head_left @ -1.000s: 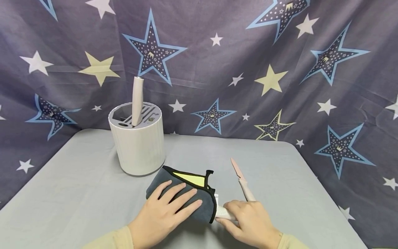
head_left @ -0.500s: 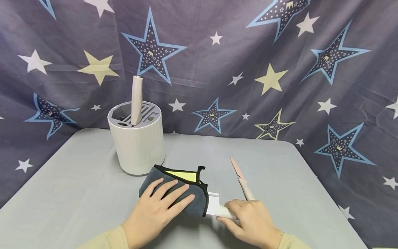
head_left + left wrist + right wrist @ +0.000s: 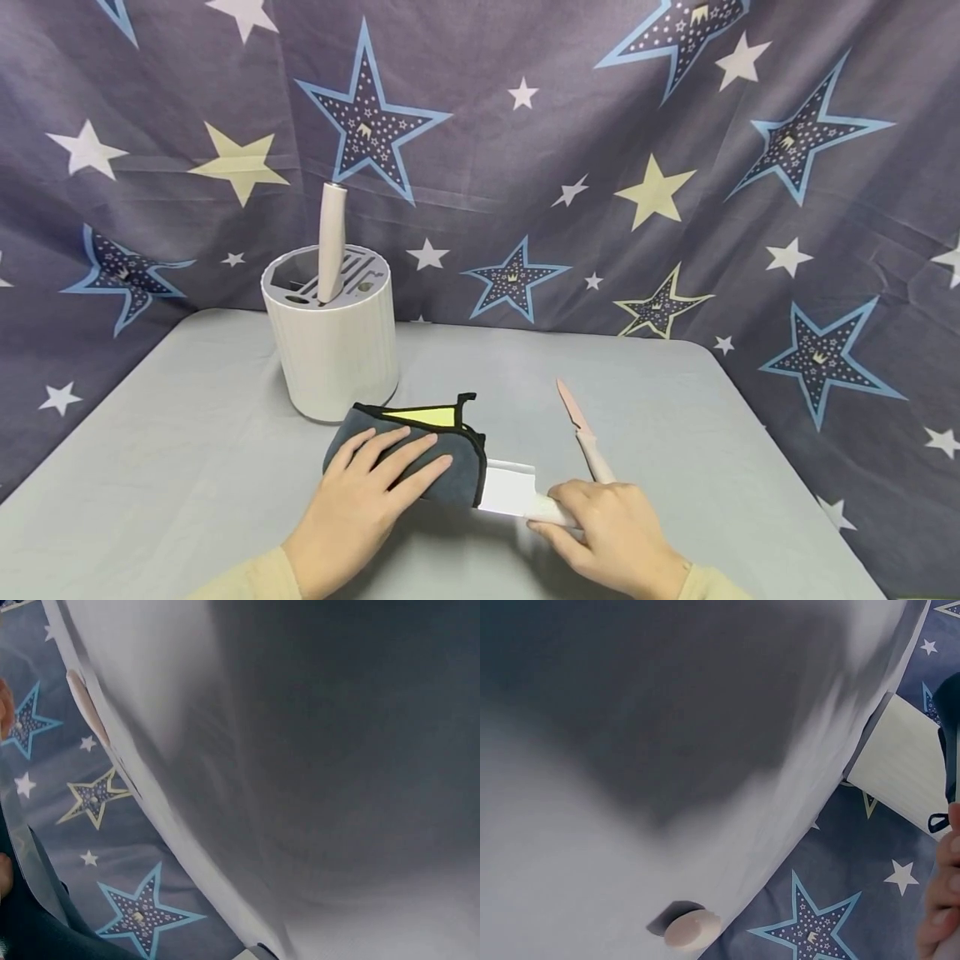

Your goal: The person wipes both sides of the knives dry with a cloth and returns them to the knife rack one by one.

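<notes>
In the head view, my left hand (image 3: 348, 512) holds a folded dark grey cleaning cloth (image 3: 461, 467) with yellow lining and black edging around a wide-bladed cleaver. Its fingers lie spread over the top; the thumb is hidden beneath. Part of the bare cleaver blade (image 3: 512, 490) shows right of the cloth, the rest is covered. My right hand (image 3: 611, 533) grips the cleaver's white handle. Cloth and cleaver are raised above the table. The left wrist view catches the cloth (image 3: 56, 934) at its lower left; my right fingers (image 3: 941, 907) edge into the right wrist view.
A small paring knife (image 3: 592, 454) with a pinkish blade lies just beyond my right hand. At the back left stands a white round knife block (image 3: 341, 358), one white-handled knife (image 3: 331, 242) upright in it. A star-patterned curtain (image 3: 480, 150) hangs behind the grey table (image 3: 180, 433).
My left hand has slid the cloth leftward along the cleaver, so much more of the blade shows beside the handle. My right hand has stayed nearly in place.
</notes>
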Demonstrator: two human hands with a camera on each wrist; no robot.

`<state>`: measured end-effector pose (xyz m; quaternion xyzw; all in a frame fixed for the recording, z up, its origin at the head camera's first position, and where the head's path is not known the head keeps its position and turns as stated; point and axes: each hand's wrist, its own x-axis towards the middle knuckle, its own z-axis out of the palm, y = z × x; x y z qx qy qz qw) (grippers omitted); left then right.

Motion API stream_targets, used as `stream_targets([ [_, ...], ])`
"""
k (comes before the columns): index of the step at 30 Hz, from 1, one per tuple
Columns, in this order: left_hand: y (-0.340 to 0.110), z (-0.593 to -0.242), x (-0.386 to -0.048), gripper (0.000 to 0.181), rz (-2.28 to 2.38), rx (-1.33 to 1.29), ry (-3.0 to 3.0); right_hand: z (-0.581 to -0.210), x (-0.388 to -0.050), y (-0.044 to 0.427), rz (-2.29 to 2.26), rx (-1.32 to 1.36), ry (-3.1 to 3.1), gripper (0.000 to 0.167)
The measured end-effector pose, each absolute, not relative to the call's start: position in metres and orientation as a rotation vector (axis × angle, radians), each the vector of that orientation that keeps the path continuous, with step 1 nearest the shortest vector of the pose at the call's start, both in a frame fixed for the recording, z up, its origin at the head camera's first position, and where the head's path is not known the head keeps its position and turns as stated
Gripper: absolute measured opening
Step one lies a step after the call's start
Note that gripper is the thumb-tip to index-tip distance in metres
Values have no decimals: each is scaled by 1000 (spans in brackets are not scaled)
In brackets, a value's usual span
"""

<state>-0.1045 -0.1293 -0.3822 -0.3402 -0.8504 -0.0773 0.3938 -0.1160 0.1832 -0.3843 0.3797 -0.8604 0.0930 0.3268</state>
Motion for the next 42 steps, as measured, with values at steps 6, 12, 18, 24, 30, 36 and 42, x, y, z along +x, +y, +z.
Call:
stream_targets([
  [6,-135,-384,-104,53,-295,-821,-2214,-385,-115,186,252,993,-2253,32],
  [12,-139,-382,-104,50,-437,-747,-2240,-385,-115,186,258,992,-2249,33],
  [18,-141,-382,-104,49,-608,-622,-2243,-385,-115,185,250,984,-2243,35],
  [24,-140,-383,-105,41,-690,-544,-2236,-386,-115,185,233,980,-2246,35],
  [30,-138,-379,-109,43,-787,-401,-2223,-387,-115,185,257,985,-2251,33],
  [36,-136,-377,-109,39,-946,-269,-2243,-387,-115,185,272,985,-2235,36],
  [42,-135,-374,-111,42,-1042,-129,-2258,-388,-115,186,289,981,-2231,34],
])
